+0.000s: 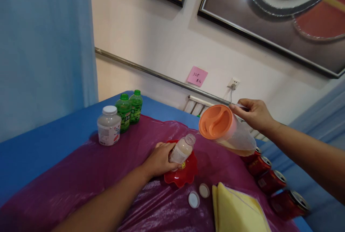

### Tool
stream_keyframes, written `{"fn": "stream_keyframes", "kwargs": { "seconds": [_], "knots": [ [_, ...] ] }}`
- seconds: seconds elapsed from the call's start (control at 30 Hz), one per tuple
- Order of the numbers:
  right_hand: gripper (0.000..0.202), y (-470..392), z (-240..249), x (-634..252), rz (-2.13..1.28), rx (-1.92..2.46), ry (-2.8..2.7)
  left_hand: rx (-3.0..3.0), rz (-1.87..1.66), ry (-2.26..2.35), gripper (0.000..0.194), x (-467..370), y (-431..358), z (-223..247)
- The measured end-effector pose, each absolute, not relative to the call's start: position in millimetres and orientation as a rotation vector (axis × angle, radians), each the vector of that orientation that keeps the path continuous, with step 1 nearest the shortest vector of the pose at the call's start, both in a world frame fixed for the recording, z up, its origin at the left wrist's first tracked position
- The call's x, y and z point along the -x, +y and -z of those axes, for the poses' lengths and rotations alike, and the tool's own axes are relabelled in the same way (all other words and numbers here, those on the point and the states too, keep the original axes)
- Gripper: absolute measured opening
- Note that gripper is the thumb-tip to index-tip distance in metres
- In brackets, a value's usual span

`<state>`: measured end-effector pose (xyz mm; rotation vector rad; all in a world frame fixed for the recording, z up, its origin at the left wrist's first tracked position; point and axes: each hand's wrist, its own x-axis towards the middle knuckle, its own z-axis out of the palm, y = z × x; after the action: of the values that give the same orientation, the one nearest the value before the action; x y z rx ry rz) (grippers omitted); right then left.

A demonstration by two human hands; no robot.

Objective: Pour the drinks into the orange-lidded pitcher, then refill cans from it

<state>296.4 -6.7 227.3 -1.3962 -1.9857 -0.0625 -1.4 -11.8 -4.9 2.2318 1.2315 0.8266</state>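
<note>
Your left grip (163, 160) is wrapped around one small bottle (183, 149), its open mouth pointing up and to your right, long axis slanted, above or in one red dish (179, 179) mid-table; contact is hidden. Your right grip (256, 114) grasps one pitcher (242, 137), tipped so its orange lid (215, 122) faces left, near the bottle but apart, long axis sloping down rightward to the base. Nearer you lie two round caps (193, 199) and one yellow cloth (237, 208). Four red cans (270, 181) line the right edge of the table (67, 128); two green bottles (123, 115) and one jar (107, 133) stand toward its far left corner.
</note>
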Motion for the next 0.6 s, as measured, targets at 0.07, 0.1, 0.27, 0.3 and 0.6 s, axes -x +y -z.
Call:
{"fn": "stream_keyframes", "kwargs": {
  "seconds": [0.07, 0.1, 0.27, 0.3, 0.6],
  "knots": [
    [0.058, -6.6, -227.2, -297.0, 0.057, 1.396, -1.983, -2.229, -0.818, 1.233, 0.060, 1.3, -12.1, 4.4],
    [0.058, -6.5, -227.2, -297.3, 0.054, 1.397, -1.982, -2.228, -0.815, 1.233, 0.060, 1.3, -12.1, 4.2],
    [0.058, -6.4, -227.6, -298.1, 0.063, 1.405, -1.987, -2.223, -0.817, 1.236, 0.060, 1.3, -12.0, 4.4],
    [0.058, -6.5, -227.7, -297.9, 0.062, 1.405, -1.987, -2.222, -0.819, 1.236, 0.060, 1.3, -11.9, 4.6],
    [0.056, -7.7, -228.2, -295.7, 0.052, 1.416, -1.973, -2.218, -0.811, 1.223, 0.060, 1.8, -11.5, 3.9]
  ]
}}
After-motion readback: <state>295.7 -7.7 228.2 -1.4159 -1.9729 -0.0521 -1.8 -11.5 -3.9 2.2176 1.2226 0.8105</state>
